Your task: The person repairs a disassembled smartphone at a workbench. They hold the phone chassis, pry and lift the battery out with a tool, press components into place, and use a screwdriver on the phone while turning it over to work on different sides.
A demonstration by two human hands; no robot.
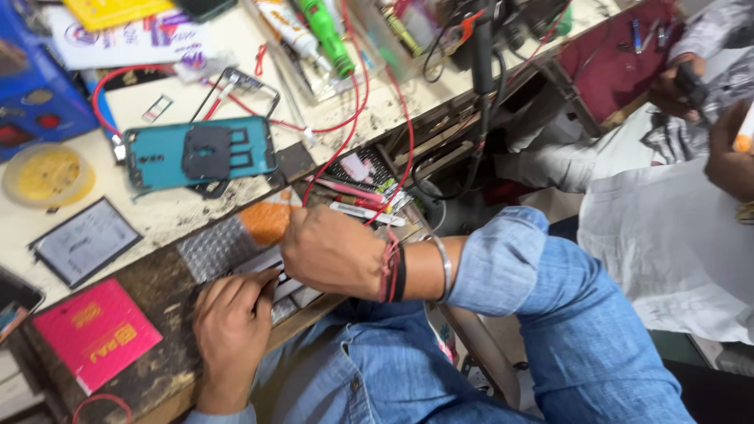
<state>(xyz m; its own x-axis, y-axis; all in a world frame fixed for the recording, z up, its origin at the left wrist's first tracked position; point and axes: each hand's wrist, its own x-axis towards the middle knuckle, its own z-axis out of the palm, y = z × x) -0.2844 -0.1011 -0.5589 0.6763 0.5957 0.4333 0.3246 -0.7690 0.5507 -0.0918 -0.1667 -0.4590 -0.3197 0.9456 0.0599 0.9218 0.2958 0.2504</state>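
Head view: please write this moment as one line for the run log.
left hand: on bubble wrap | right hand: fist near orange piece | teal phone shell: untouched on bench

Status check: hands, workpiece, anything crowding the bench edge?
Left hand and right hand both on a small dark part; grip unclear. Teal phone shell lies apart. Red wires trail close by.

Blue denim shirt, sleeves rolled; right hand (pixel 330 251) has red thread + black band at wrist, thin metal bangle just behind; left hand (pixel 232 330) bare, denim cuff behind.
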